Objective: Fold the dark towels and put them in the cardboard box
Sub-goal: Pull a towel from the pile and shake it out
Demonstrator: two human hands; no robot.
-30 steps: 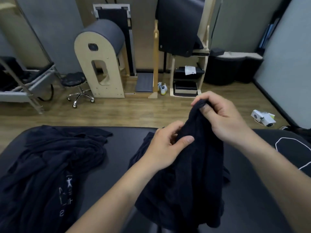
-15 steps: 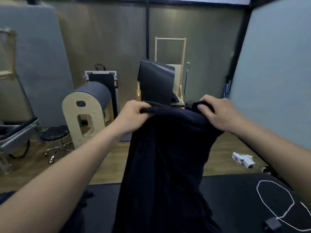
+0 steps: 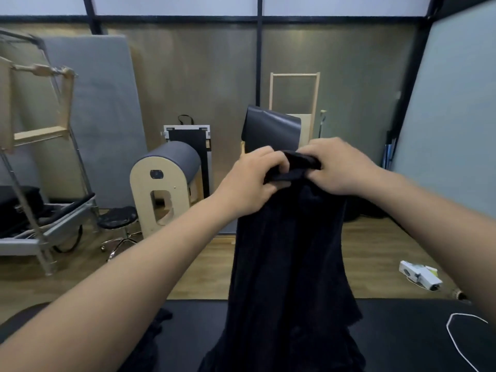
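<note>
I see left hand (image 3: 251, 181) and right hand (image 3: 339, 167) close together, both gripping the dark towel (image 3: 290, 264) by its top edge; it hangs over the near black table (image 3: 402, 331).

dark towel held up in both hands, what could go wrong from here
1. The left hand and right hand grip the dark towel bunched close together, so it hangs crumpled and may fold unevenly.
2. Its lower end hangs down to the black table; swinging it could snag the white cable.
</note>
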